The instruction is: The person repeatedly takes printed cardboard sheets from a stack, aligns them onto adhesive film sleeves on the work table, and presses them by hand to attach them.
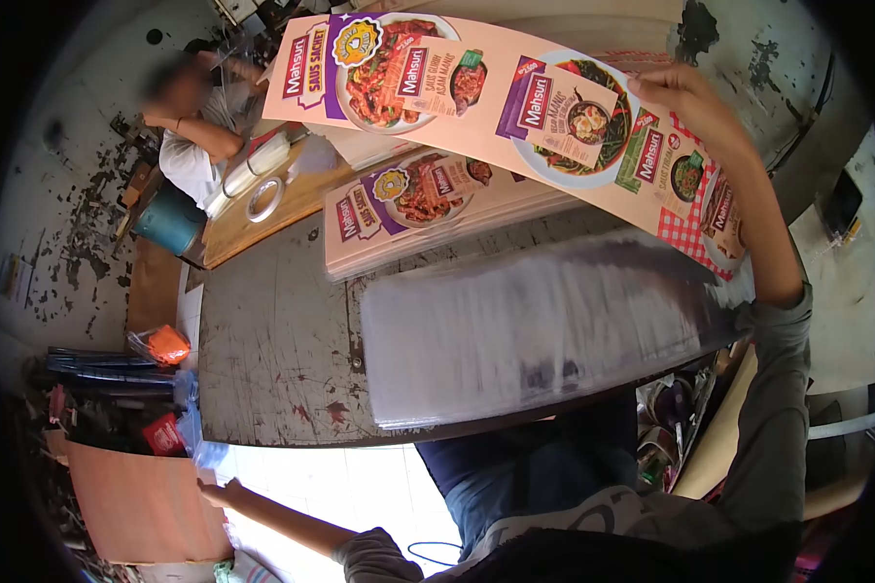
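Observation:
My right hand is raised at the upper right, its thumb and fingers closed on the top edge of a long printed card. The card has a peach background, sauce sachets, food plates and the word "Mahsuri", and it bows slightly. Beneath it lies a stack of similar printed cards on the dark table. Nearer to me is a pile of clear plastic sleeves. My left hand hangs low at the left, below the table edge and beside a brown board. Its fingers look loosely apart with nothing visible in them.
Across the table a co-worker sits by a wooden board with a tape roll and plastic strips. A blue bucket stands near them. An orange bundle and assorted clutter lie at left. A phone is at right.

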A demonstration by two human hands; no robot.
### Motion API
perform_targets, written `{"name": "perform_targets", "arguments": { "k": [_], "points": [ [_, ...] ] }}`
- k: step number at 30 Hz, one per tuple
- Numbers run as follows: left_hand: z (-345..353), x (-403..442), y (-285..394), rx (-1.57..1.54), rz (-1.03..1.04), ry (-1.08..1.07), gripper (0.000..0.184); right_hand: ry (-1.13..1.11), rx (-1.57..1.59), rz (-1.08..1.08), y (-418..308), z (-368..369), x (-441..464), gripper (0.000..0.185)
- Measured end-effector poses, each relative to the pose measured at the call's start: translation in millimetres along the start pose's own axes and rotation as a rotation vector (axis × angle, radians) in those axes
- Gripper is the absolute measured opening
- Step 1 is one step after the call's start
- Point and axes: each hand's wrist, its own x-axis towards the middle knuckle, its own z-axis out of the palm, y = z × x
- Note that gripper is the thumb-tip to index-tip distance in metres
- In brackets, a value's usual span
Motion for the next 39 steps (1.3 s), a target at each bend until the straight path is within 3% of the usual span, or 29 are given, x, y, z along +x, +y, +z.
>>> {"name": "perform_targets", "arguments": {
  "k": [3,4,5,6,7,8,9,12,14,17,21,24,27,29,36,39],
  "points": [
    [36.3,-83.7,-3.8,0.121,0.607,-0.21,0.043,-0.094,-0.088,0.021,-0.1,-1.6,6.8,0.032],
    [42.9,-97.9,-7.8,0.374,0.923,-0.465,0.035,-0.152,-0.138,0.053,-2.0,-0.4,8.4,0.034],
    [63.8,-162.7,-3.1,0.524,0.926,-0.694,0.036,-0.152,-0.139,0.054,-4.1,3.4,9.0,0.034],
    [71.6,-195.8,-12.4,0.653,1.075,-0.978,0.038,-0.178,-0.146,0.072,-7.5,9.6,10.6,0.033],
    [77.5,-223.1,-24.6,0.483,0.86,-1.504,0.037,-0.203,-0.155,0.088,-13.2,14.9,12.2,0.032],
    [79.9,-283.5,-23.9,0.68,0.705,-1.672,0.038,-0.193,-0.147,0.033,-17.9,22.9,12.7,0.03],
    [84.0,-300.4,-38.3,0.828,1.133,-1.902,0.043,-0.191,-0.154,0.02,-23.9,27.4,14.5,0.03],
    [90.5,-329.6,-74.4,0.773,1.246,-2.05,0.05,-0.262,-0.138,-0.185,-38.9,38.0,17.4,0.029],
    [94.4,-329.4,-95.0,0.764,1.297,-2.25,0.056,-0.256,-0.133,-0.2,-53.3,47.0,15.5,0.029],
    [99.5,-323.0,-96.6,0.711,1.146,-2.275,0.054,-0.234,-0.168,-0.289,-73.0,61.5,21.5,0.028],
    [96.5,-322.6,-94.8,0.651,1.218,-2.227,0.053,-0.153,-0.155,-0.466,-82.9,100.4,24.1,0.029],
    [92.9,-319.9,-98.8,0.598,1.143,-2.296,0.048,-0.178,-0.168,-0.466,-82.4,117.1,24.7,0.031],
    [89.5,-321.7,-98.8,0.585,1.185,-2.187,0.041,-0.195,-0.251,-0.437,-80.9,116.5,22.0,0.027],
    [91.2,-319.3,-96.9,0.75,1.244,-1.997,0.041,-0.162,-0.228,-0.503,-74.2,115.7,22.4,0.027],
    [88.8,-317.6,-95.7,0.726,1.272,-1.927,0.033,-0.199,-0.275,-0.42,-79.3,110.5,24.0,0.025],
    [87.3,-317.6,-94.1,0.622,1.387,-1.867,0.034,-0.18,-0.095,-0.437,-76.6,114.5,22.7,0.025]
  ]
}}
